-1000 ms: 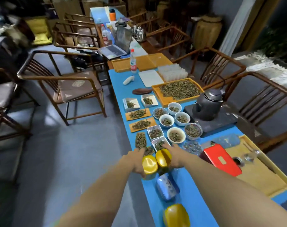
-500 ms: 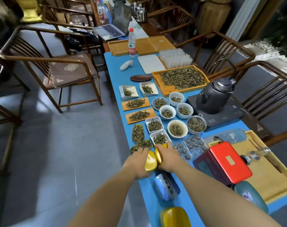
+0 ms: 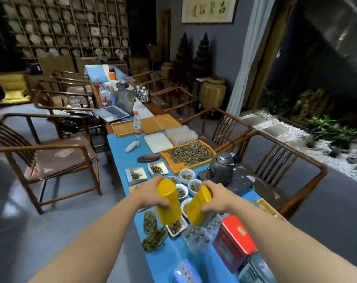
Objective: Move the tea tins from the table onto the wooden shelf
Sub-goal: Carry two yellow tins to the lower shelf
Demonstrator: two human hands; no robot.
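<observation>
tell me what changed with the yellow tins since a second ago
Both yellow tins have come up off the table: the left hand holds the left tin upright and the right hand holds the right tin tilted, above the tea dishes. Earlier they stood on the blue table with the hands closing round them. The red tin and kettle stayed put.

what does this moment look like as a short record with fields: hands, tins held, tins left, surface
left hand: grips a yellow tea tin, lifted above the tea dishes
right hand: grips a second yellow tin, tilted
tins left: red tin near the table's right edge
surface: blue table with bowls and trays of loose tea
shelf: none beside the hands
</observation>
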